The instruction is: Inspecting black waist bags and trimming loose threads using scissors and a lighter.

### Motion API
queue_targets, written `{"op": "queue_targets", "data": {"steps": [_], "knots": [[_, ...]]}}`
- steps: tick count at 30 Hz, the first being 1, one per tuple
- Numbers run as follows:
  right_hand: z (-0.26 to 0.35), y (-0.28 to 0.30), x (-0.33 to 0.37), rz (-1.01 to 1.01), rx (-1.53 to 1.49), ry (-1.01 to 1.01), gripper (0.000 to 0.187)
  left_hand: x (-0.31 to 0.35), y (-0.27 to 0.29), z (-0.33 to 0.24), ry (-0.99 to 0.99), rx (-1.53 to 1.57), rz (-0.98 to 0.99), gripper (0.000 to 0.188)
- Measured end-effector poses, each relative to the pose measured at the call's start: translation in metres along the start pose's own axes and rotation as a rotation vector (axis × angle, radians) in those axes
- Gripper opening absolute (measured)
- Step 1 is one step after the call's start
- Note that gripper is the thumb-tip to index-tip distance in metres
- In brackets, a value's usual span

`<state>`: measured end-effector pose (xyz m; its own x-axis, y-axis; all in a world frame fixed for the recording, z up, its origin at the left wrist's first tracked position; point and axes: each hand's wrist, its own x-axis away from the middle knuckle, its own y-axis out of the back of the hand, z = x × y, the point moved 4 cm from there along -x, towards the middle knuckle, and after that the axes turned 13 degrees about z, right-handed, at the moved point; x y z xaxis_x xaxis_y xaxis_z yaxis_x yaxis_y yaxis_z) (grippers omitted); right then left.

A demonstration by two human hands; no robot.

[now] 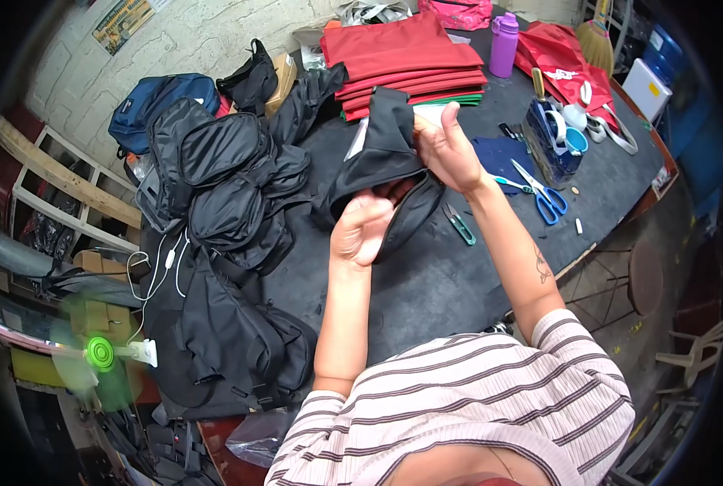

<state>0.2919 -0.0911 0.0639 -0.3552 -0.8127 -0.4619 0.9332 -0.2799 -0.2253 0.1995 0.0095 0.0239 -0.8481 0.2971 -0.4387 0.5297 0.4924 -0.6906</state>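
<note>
A black fabric bag (382, 154), small and partly unzipped, is held up above the dark table in front of me. My left hand (363, 227) is at its lower opening, fingers curled around the edge and partly inside. My right hand (452, 150) grips the bag's upper right side, with its thumb raised and its fingertips partly hidden by the fabric. Near my right forearm lie blue-handled scissors (546, 202) with their blades apart. A small green thread snipper (460, 227) rests just right of the bag.
Black bags (216, 170) pile up at the left, more black bags (240, 332) lying nearer. Folded red fabric (402, 57) is stacked at the back beside a purple bottle (504, 47). A tool box (552, 146) stands right. A green fan (100, 353) is beyond the left edge.
</note>
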Motion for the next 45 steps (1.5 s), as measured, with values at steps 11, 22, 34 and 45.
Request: {"op": "queue_targets", "data": {"steps": [11,22,34,45], "knots": [[0.028,0.004,-0.009,0.072,-0.569,0.29,0.083,0.0,-0.007,-0.006,-0.156,0.35,0.05,0.05],[0.045,0.011,-0.001,-0.629,-0.158,0.378,0.019,0.017,0.002,-0.007,-0.32,0.507,-0.369,0.054],[-0.04,0.058,0.065,-0.827,0.79,-0.052,0.039,0.008,-0.005,-0.028,-0.263,-0.54,-0.45,0.039],[-0.017,0.05,-0.004,-0.483,-0.149,-0.058,0.018,0.021,-0.032,0.012,-0.113,-1.297,-0.38,0.032]]}}
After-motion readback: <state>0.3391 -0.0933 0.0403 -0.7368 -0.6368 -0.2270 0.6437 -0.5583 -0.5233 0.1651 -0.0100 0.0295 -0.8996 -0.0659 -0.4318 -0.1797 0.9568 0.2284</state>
